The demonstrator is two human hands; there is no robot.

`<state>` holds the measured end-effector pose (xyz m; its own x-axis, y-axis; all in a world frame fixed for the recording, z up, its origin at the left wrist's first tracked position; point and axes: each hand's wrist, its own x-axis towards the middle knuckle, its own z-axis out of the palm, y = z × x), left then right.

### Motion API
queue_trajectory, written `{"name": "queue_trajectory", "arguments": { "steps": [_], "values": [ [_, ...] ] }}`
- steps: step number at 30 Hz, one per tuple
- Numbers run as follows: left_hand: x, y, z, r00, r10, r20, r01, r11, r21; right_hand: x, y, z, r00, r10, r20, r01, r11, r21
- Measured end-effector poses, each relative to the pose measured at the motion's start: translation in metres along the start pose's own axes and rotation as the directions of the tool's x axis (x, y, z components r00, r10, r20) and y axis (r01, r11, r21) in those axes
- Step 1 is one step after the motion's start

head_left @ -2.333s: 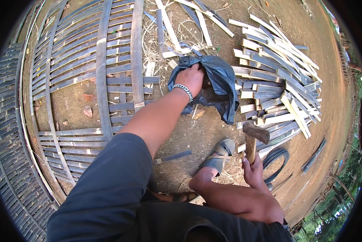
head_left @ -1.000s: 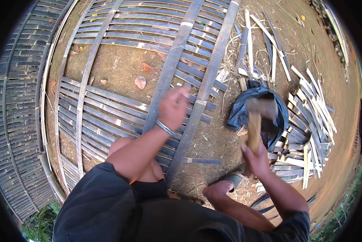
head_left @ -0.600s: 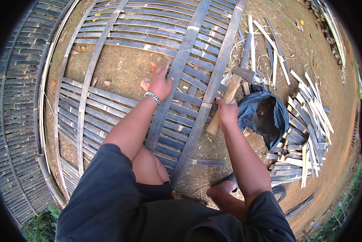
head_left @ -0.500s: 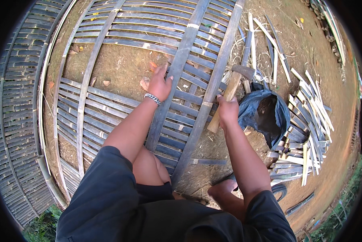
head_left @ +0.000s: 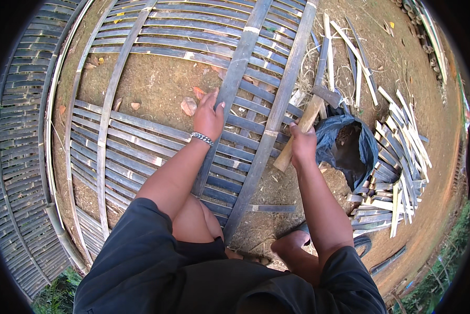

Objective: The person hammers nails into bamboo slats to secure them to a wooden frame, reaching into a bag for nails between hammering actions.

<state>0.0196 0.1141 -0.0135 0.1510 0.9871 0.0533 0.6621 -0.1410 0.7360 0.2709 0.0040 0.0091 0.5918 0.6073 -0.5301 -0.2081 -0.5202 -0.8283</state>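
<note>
A large lattice of flat grey bamboo slats lies on the ground in front of me. My left hand [head_left: 209,119], with a chain bracelet on its wrist, is at the left edge of a wide lengthwise bamboo slat [head_left: 238,65]. Its fingers are stretched forward and the thumb rests apart from them by the slat; the fingertips are partly hidden. My right hand [head_left: 303,145] is wrapped round the thick wooden handle of a hammer [head_left: 312,112]. The hammer's dark head points away from me, just right of another lengthwise slat [head_left: 270,134].
A dark plastic bag [head_left: 345,141] stands with its mouth open, right of my right hand. Beside it is a heap of split bamboo pieces [head_left: 394,172]. Loose strips [head_left: 353,49] lie farther off. Another slatted bamboo panel [head_left: 20,136] is at the left, and my bare foot [head_left: 291,242] is below the hammer.
My left hand has shifted slightly nearer and to the right along the slat. My right hand and the hammer have moved a little to the right.
</note>
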Motion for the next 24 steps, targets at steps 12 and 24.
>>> {"name": "queue_trajectory", "arguments": {
  "steps": [12,24],
  "values": [
    [-0.0033,-0.0050,0.0051,0.999,0.010,-0.034,-0.011,1.000,-0.004,-0.0083,-0.0062,0.0021,1.000,0.015,0.006,-0.015,0.999,0.031],
    [-0.0038,0.0028,0.0031,0.999,0.004,-0.044,-0.003,1.000,0.012,-0.0057,-0.0009,0.0020,1.000,-0.013,-0.004,0.013,1.000,0.028]
  ]
}}
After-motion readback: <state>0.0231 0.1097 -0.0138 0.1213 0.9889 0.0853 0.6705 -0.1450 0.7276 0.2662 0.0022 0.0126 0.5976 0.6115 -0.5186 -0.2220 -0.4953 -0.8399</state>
